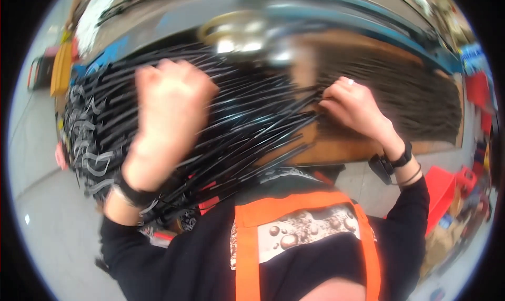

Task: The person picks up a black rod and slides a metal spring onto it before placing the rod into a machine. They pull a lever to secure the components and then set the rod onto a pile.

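Long thin black rods point(247, 122) lie in a wide, loose heap across the left and middle of the bench. My left hand point(176, 88), smeared by motion, is curled closed above the heap; whatever its fingers hold, if anything, is hidden. At the heap's right ends, my right hand point(355, 103) pinches with thumb and fingers at the tip of a black rod point(310, 98). Grey-and-black curled pieces point(92, 153) cluster at the rods' left ends. To the right of my right hand spreads a flat bed of dark brown rods point(405, 90).
A wooden board point(336, 151) lies under the brown rods. Behind the heap are a blurred shiny metal fixture point(239, 43) and a blue rail point(357, 17). A red bin point(439, 193) stands on the floor at right, a yellow object point(61, 69) at far left.
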The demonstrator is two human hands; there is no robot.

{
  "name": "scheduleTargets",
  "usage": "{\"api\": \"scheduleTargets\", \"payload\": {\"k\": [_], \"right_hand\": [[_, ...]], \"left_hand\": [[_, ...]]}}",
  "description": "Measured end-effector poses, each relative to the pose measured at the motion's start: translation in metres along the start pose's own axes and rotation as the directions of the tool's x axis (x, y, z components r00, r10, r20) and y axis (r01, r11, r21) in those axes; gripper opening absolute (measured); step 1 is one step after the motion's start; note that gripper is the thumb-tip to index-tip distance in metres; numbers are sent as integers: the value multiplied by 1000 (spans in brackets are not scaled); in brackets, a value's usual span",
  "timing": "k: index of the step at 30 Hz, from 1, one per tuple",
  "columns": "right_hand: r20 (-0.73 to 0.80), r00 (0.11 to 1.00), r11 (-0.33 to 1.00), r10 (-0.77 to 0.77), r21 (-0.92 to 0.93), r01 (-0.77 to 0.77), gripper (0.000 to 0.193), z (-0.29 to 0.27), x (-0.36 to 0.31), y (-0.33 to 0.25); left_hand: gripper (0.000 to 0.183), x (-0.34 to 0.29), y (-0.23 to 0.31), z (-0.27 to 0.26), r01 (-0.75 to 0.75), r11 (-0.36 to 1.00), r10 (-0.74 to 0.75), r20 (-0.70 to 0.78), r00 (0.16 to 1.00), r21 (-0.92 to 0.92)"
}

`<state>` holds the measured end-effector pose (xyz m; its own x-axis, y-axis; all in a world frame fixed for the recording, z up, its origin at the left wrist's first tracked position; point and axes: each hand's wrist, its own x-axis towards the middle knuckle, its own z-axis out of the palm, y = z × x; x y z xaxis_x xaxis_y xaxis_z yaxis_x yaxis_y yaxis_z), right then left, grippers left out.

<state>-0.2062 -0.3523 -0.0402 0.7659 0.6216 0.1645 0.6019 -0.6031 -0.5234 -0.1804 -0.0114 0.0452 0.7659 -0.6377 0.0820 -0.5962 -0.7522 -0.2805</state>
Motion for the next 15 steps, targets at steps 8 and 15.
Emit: {"api": "scheduleTargets", "payload": {"k": [8, 15], "right_hand": [[-6, 996, 982, 87, -170, -87, 15, -23, 18, -18], [197, 904, 852, 380, 306, -425, 13, -19, 10, -15]], "left_hand": [[15, -41, 90, 34, 370, 826, -473, -165, 865, -426], [6, -39, 80, 39, 274, 946, -281, -14, 960, -172]]}}
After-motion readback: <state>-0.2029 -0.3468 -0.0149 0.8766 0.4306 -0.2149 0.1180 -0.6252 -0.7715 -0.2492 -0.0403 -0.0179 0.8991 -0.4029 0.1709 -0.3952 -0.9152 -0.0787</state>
